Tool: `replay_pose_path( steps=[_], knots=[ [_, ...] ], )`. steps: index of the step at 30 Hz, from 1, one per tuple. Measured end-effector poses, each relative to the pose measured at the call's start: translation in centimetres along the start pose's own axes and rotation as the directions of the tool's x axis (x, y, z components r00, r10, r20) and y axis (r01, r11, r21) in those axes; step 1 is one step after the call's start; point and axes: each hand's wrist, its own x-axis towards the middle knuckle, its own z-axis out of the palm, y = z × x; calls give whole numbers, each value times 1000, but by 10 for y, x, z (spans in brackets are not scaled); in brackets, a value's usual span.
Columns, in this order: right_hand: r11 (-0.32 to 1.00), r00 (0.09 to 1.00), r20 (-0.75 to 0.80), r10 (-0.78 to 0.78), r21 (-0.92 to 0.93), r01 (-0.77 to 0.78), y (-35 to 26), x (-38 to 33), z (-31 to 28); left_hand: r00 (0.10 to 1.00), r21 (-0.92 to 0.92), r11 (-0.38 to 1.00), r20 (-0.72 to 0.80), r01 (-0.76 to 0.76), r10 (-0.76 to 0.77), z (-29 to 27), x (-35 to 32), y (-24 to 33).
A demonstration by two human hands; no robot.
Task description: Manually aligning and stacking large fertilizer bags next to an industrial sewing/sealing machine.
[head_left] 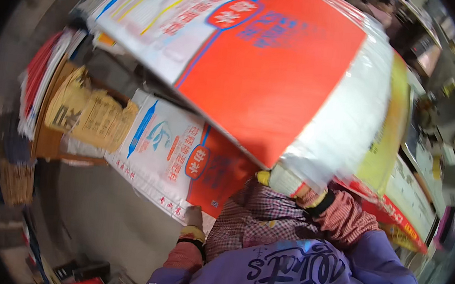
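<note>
Top sack (266, 85): red/blue chars. Lower sack (174, 153): ditto. Tan paper (95, 118): blk print. Purple garment (302, 278): dk script.

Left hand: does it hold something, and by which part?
The left hand seems to hold the lower white-and-red sack by its near edge.

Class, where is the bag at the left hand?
In the head view, that bag lies left of centre, right of the crumpled yellow paper and below the big red stack, touching the left hand.

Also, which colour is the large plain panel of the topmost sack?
The large panel is bright orange-red, as the head view shows.
</note>
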Motion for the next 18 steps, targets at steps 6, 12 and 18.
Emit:
replay_pose_path(
  steps=[6,12,18],
  knots=[
    [952,934,-356,4,287,106,26,-86,8,718,-182,718,-401,-672,569,-101,-70,246],
    [916,964,-265,-15,382,119,34,-119,-8,-278,288,-231,-138,-930,951,-114,-180,411],
    [704,949,-316,-15,670,235,38,-151,-35,-32,103,-38,65,-994,997,-89,-172,469]
  ],
)
